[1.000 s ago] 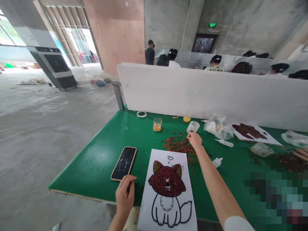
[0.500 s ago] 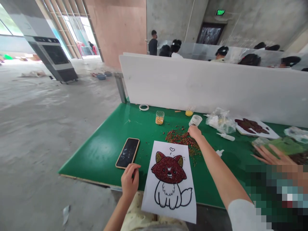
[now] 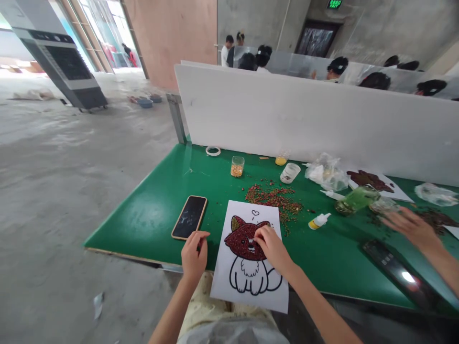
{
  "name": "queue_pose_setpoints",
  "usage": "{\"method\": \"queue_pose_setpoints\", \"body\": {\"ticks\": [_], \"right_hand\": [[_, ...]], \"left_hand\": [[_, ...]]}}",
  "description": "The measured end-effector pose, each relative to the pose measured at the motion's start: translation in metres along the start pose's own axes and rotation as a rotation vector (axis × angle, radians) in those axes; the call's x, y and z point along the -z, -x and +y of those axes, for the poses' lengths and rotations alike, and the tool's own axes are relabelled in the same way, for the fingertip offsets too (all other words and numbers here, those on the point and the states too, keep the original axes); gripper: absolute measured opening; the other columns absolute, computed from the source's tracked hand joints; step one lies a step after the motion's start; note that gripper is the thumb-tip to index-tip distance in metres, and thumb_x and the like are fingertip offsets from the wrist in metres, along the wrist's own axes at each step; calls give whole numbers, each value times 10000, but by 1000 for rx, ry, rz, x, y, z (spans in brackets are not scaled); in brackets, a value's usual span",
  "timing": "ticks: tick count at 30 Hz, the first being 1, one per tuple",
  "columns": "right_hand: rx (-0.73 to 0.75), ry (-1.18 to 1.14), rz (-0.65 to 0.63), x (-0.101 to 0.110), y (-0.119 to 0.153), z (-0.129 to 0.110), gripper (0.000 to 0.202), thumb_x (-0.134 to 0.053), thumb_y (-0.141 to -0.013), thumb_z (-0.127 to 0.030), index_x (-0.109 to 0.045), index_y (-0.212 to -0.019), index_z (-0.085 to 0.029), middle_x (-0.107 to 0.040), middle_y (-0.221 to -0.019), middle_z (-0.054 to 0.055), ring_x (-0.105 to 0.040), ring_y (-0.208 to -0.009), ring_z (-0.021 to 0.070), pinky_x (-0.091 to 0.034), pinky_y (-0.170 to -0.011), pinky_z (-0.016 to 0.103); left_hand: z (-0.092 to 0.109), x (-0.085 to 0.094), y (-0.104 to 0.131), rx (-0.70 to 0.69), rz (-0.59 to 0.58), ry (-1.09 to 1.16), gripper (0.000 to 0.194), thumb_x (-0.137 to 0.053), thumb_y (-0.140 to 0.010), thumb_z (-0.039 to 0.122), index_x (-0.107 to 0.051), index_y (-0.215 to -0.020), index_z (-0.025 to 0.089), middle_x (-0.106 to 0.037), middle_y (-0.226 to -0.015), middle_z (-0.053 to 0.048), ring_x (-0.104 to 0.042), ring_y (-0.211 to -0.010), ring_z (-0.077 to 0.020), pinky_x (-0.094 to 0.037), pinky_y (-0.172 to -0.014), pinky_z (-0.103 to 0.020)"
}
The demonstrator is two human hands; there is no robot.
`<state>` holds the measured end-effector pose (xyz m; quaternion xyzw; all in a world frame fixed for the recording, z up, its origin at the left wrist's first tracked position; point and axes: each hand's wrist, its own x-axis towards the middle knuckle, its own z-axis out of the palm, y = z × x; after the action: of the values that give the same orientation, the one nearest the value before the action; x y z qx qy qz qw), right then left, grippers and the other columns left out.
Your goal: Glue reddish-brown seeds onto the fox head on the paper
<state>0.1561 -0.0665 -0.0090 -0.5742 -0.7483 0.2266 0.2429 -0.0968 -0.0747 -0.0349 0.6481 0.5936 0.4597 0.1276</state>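
Right hand pinched narrow over fox drawing, any held bit unclear; fox drawing overhangs table at near edge. Left hand curled by phone, can't tell if open. Green sign reads EXIT. Right hand has left seed pile

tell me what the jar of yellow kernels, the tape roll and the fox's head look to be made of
Kernel jar: clear, glossy plastic or perhaps glass; the kernels show through its wall.
Tape roll: pale, smooth ring, likely paper or plastic tape; its core can't be told.
Fox's head: dark red, grainy covering, probably small seeds or beans, given its speckled texture.
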Motion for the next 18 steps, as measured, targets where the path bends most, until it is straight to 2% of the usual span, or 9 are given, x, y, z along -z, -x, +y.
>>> {"method": "queue_pose_setpoints", "body": {"ticks": [5,12,18], "right_hand": [[-37,47,12,-3,-1,-4,122,-503,-858,-154,-523,-755,-215,-576,-836,30,-523,-877,210,-421,-776,338],[14,109,37,-3,-3,-3,133,-541,-849,-174,-570,-727,-218,-594,-796,15,-530,-843,202,-417,-760,323],[-15,53,99,-1,-2,0,116,-524,-857,-196,-571,-754,-219,-596,-822,21,-538,-860,202,-417,-766,320]], "left_hand": [[2,0,-1,-1,9,-1,190,-418,-857,147,-606,-845,174,-621,-799,-25,-579,-718,-132,-449,-664,-236],[-1,-1,0,0,51,-10,169,-430,-853,154,-592,-895,172,-634,-811,-30,-587,-725,-138,-461,-669,-242],[0,-1,0,5,53,-10,173,-425,-855,157,-593,-895,173,-636,-802,-28,-583,-691,-133,-458,-648,-237]]}}
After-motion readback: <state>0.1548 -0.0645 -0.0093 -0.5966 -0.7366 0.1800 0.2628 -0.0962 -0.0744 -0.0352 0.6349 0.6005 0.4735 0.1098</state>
